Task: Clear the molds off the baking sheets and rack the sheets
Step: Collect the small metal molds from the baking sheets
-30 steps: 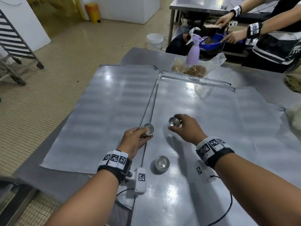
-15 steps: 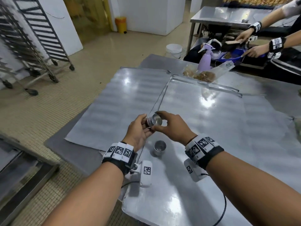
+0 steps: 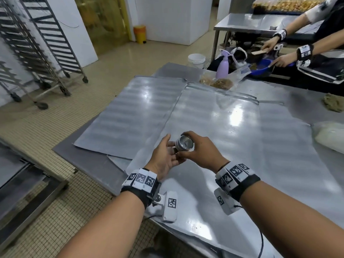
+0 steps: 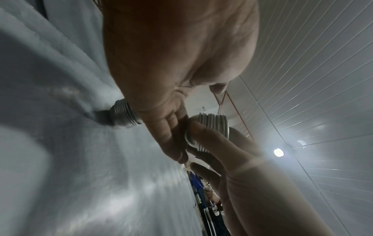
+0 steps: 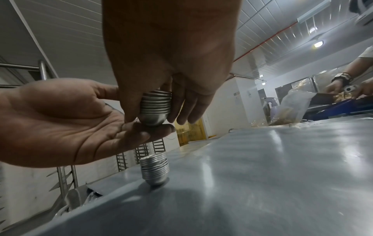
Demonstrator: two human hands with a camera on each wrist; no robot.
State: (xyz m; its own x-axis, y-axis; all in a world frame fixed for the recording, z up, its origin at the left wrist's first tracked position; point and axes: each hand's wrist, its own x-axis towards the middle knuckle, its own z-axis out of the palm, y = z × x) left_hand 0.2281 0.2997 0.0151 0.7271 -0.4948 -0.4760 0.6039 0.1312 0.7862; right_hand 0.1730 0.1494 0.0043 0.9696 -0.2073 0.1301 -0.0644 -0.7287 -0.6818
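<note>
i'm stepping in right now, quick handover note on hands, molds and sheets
Right hand grips a nested stack of molds from above.
Left hand is open, fingertips under the stack's base.
A second stack of molds stands on the baking sheet below the hands, hidden in the head view.
Done: loose molds gathered into stacks.
Left: take both stacks off, then carry the sheets to the rack.

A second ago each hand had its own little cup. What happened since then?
The hands came together and the two held cups became one stack of cups. The right hand grips it from above; the left hand has let go and lies open beneath. Another stack of cups stays on the baking sheet.
</note>
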